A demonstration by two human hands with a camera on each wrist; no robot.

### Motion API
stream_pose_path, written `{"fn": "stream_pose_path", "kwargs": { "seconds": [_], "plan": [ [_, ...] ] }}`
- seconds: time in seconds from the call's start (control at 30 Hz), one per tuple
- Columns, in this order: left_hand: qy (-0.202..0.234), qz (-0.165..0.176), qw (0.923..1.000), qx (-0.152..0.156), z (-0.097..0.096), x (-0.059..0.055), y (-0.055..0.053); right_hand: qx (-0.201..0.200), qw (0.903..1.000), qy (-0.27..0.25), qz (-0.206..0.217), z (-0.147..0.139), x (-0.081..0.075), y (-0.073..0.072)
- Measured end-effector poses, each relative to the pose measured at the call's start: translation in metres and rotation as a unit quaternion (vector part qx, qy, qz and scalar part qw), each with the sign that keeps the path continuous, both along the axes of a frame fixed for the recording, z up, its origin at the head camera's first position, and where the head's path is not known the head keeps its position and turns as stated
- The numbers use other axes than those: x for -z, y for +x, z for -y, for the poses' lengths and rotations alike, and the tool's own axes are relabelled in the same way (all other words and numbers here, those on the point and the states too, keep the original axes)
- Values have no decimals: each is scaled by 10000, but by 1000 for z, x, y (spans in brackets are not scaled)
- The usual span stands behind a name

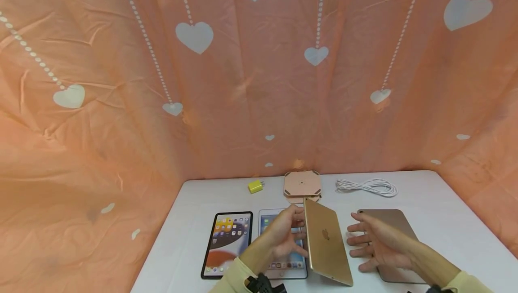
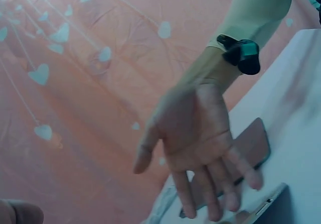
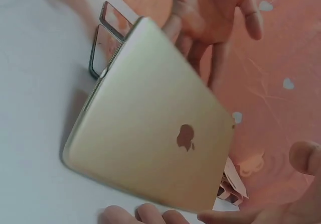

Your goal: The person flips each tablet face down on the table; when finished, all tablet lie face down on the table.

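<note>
My left hand (image 1: 282, 237) and right hand (image 1: 383, 243) are spread, gripping nothing, so I should steady the tipped gold tablet (image 1: 328, 246) gently

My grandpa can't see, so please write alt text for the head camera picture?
A gold tablet is tilted up between a person's left hand and right hand. On the white table, two lit tablets lie left and a brown tablet right; behind are a yellow plug, a pink square object and a bundled white cable.
</note>
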State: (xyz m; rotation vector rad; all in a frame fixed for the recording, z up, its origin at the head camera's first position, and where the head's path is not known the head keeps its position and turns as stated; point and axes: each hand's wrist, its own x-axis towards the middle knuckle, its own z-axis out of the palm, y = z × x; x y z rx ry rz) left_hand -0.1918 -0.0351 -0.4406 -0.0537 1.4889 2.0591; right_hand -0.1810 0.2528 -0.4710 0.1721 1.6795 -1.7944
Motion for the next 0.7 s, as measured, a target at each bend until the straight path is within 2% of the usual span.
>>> {"fn": "stream_pose_path", "kwargs": {
  "seconds": [0.13,0.37,0.57,0.7],
  "plan": [
    [-43,142,9999,-89,-4,11,-1,201,9996,203,-20,1,4,-2],
    [-103,391,9982,-453,-14,25,-3,783,9954,540,148,11,9,-3],
    [-101,457,9980,-425,-24,25,-5,918,9916,896,186,16,9,-5],
    [-258,379,9986,-264,-27,25,-5,906,9889,1169,126,18,9,-6]
  ]
}}
